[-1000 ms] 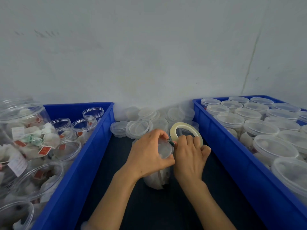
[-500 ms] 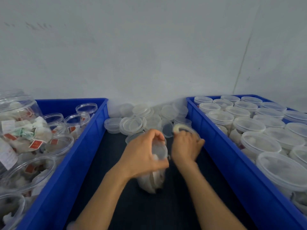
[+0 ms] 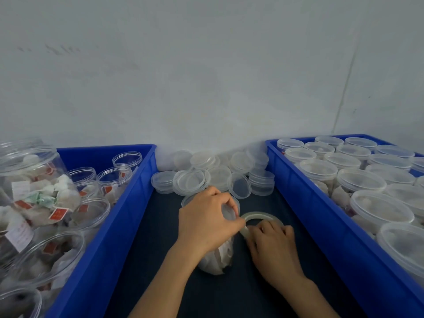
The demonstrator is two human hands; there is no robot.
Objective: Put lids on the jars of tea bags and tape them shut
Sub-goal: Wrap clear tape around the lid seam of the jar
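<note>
Step in hand: taping. One jar (image 3: 218, 260) of tea bags stands on the dark counter (image 3: 149, 260) between two blue bins, with its lid (image 3: 228, 213) already seated.

Hand state:
- The left hand (image 3: 206, 223) is closed over the top of the jar. Its fingers curl round the lid rim and its thumb lies at the side facing the roll.
- The right hand (image 3: 274, 246) grips the tape roll (image 3: 259, 215), fingers curled round its near edge. The roll sits just beside the jar top, touching or almost touching the left thumb.

Whether the free end of the tape is already stuck to the jar cannot be made out. The strip is clear and partly hidden by the fingers.

Surroundings: loose lids (image 3: 192, 180) are piled at the far end of the counter. The left bin (image 3: 128, 203) holds open jars (image 3: 107, 177). The right bin (image 3: 305, 216) holds lidded jars (image 3: 360, 180).

Next move, as judged:
1. Anchor the tape end on the seam between lid and jar with the left thumb.
2. Draw the roll round the rim while the left hand steadies or turns the jar.
3. Keep the strip taut and level so that it bridges lid and wall, then tear it off.
</note>
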